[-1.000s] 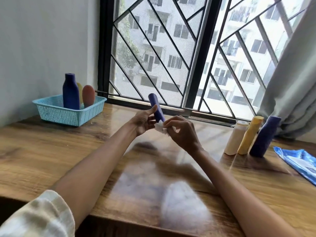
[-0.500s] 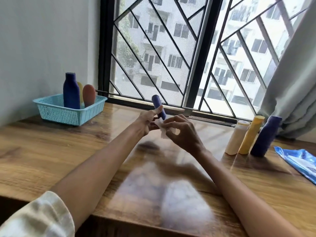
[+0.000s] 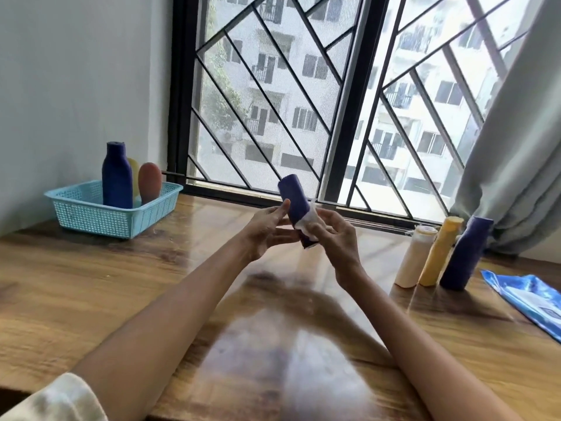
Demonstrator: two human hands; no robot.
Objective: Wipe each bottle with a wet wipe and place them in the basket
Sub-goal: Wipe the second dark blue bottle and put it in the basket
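Purple bottle [image 3: 294, 202]: held tilted, long axis up-left; left hand [image 3: 267, 230] gripped its side, right hand [image 3: 332, 235] pinched wet wipe [image 3: 308, 221] against it. Basket [image 3: 91, 212] lay well left, nearer left hand.

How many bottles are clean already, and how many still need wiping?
Done: three bottles stand in the blue basket. In hand: the left hand holds a dark blue bottle while the right hand rubs it with a wet wipe. Left: three bottles wait on the table's right side.

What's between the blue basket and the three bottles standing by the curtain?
In the head view, the two hands: left hand holds a dark blue bottle while right hand wipes it with a wet wipe.
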